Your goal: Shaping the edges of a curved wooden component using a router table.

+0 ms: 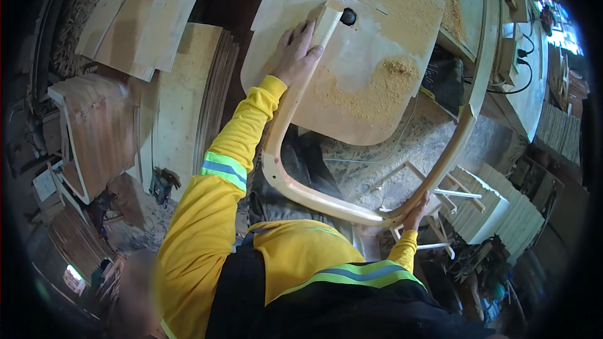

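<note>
A large curved, U-shaped wooden frame (333, 203) extends from the machine table (276, 0) toward my body and away again on the right. My left hand (298, 53) holds its left arm near the far end, the fingers along the outer side and the thumb over the wood. Just right of that end, a dark round cutter or spindle (348, 17) stands up through the tabletop. My right hand (414, 212) grips the frame at its near right bend, partly hidden by the wood. Sawdust (383, 91) lies heaped on the table.
Wooden panels (141, 16) lean at the upper left, above a stack of curved wooden pieces (103, 129). A small wooden stand (440, 198) is below the frame's right side. A black cable (529, 66) hangs at the right, with plywood stacks (483, 207) lower down.
</note>
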Available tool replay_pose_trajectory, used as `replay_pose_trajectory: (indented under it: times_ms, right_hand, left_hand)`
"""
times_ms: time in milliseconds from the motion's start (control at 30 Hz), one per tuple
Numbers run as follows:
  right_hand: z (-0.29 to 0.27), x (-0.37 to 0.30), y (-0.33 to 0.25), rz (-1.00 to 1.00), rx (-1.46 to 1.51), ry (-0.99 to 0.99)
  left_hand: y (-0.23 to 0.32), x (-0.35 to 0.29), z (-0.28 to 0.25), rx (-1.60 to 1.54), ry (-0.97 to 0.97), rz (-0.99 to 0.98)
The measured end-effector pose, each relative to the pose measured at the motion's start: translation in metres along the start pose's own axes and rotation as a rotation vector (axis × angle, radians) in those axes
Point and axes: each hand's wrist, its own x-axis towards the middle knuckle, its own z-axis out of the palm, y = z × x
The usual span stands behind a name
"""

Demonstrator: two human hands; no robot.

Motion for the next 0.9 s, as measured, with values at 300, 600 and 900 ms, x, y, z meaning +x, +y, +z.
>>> replay_pose_trajectory:
  times_ms: [300, 600, 900]
  right_hand:
    - [0.016, -0.02, -0.015, -0.014, 0.004, 0.017]
    - [0.022, -0.031, -0.018, -0.07, -0.033, 0.01]
    - [0.01, -0.026, -0.008, -0.017, -0.044, 0.012]
  left_hand:
    - [0.001, 0.001, 0.004, -0.004, 0.067, 0.067]
    - [-0.002, 0.001, 0.007, 0.04, 0.066, 0.051]
    - [-0.002, 0.002, 0.01, 0.065, 0.042, 0.057]
